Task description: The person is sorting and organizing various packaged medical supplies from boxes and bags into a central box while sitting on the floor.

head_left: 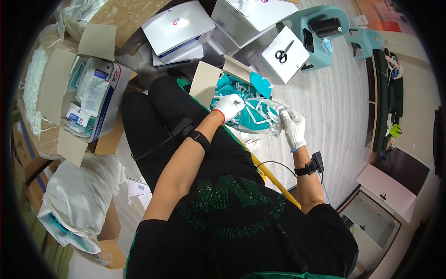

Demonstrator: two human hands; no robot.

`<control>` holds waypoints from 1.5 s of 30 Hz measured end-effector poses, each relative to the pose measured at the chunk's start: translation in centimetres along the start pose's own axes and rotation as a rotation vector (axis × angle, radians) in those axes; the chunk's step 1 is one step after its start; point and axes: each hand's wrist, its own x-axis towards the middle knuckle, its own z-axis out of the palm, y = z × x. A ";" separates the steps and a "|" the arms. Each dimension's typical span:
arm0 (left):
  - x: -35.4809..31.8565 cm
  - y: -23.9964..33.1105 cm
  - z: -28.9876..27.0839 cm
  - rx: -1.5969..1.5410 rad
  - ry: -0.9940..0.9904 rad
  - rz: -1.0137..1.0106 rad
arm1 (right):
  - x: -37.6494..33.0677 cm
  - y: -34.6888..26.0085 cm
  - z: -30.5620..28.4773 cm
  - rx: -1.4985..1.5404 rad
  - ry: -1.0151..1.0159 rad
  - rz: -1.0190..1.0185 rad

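Observation:
My left hand (230, 108), in a white glove with a red cuff, is closed over the teal face masks; what its fingers pinch is hidden. A teal mask (254, 118) with white straps lies beside it in a clear plastic bag (275, 122). My right hand (293, 130), in a white glove with a blue cuff, grips the bag's right edge between thumb and fingers. Behind the hands an open box (206, 85) is filled with more teal masks, and one mask (261, 85) rests at its upper right rim.
Black scissors (284, 52) lie on a white box (293, 63) ahead. More white boxes (178, 29) are stacked to its left. An open carton (118, 93) of packets stands at left, above a white sack (81, 200). A teal stool (332, 28) is at far right.

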 end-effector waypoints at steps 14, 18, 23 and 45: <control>0.7 -0.3 -0.7 0.143 -0.106 0.032 | 1.0 -0.5 -1.4 -0.222 0.101 -0.103; 1.6 0.4 -0.9 0.539 0.208 -0.073 | 1.4 -3.2 -8.1 -0.171 0.324 0.204; 2.9 -2.8 0.5 0.434 0.513 -0.288 | 7.4 -4.5 -9.0 0.152 0.482 -0.239; -5.8 4.7 -3.7 -0.437 0.220 -0.026 | 14.6 -6.1 7.9 -1.142 -0.220 -0.335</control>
